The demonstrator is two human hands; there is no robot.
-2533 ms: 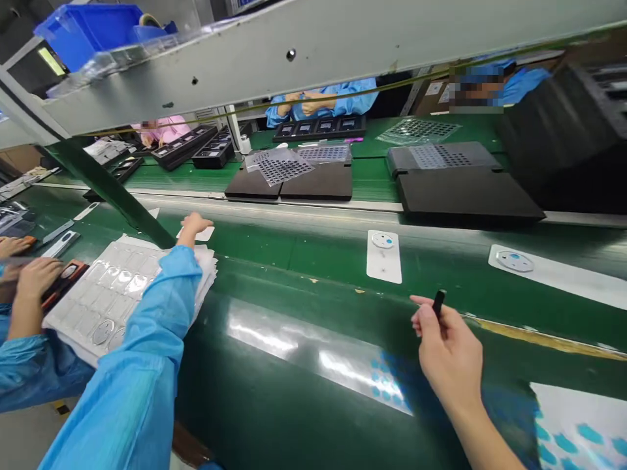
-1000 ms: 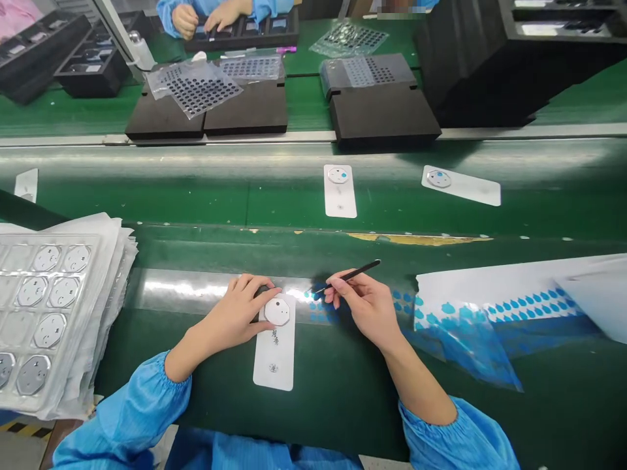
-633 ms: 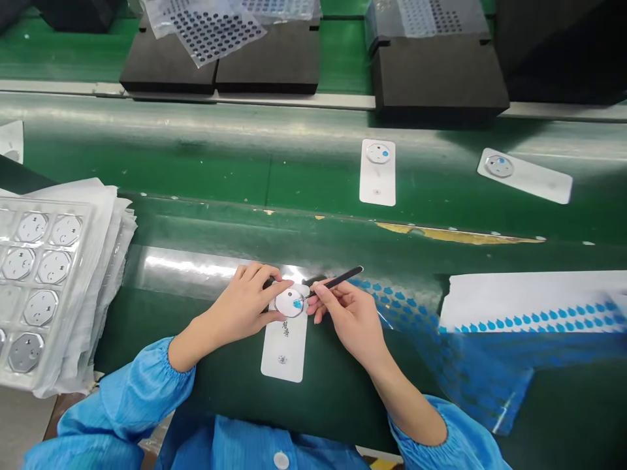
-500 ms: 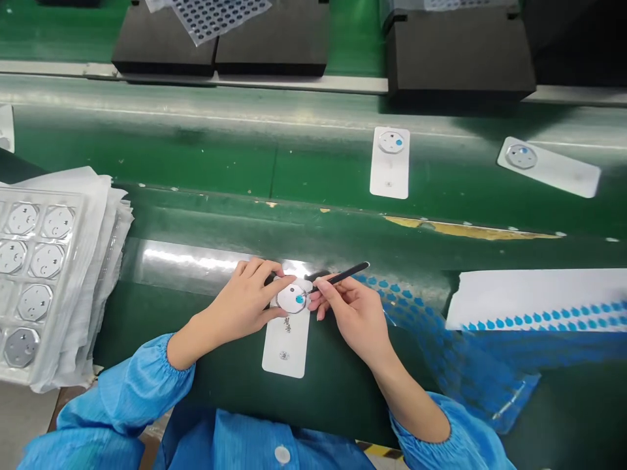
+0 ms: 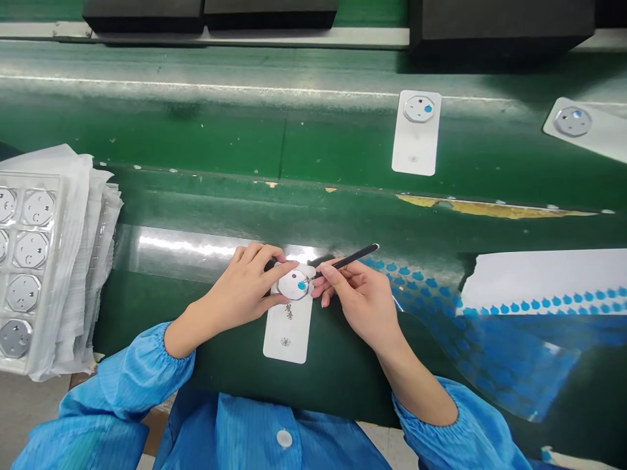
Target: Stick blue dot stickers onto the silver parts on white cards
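Note:
A white card [image 5: 288, 343] with dark print lies on the green surface in front of me. At its far end is a round silvery disc [image 5: 289, 288] with small dark holes and a blue dot sticker [image 5: 302, 285]. My left hand [image 5: 245, 281] is closed on that end, thumb and fingers at the disc's edges. My right hand [image 5: 365, 300] pinches black tweezers [image 5: 353, 256]; their thin tips are at the blue dot. Whether the tips grip the sticker or only touch it, I cannot tell.
Trays of similar discs [image 5: 30, 250] are stacked with white sheets on the left. Blue film with dot stickers [image 5: 514, 359] and a white strip [image 5: 553, 277] lie right. Further back are two more cards [image 5: 414, 147] [image 5: 607, 134] and black blocks [image 5: 499, 29].
The view has tilted down slightly, so the black blocks and far cards sit higher in the picture. My hands keep the same hold, with the tweezer tips still at the blue dot.

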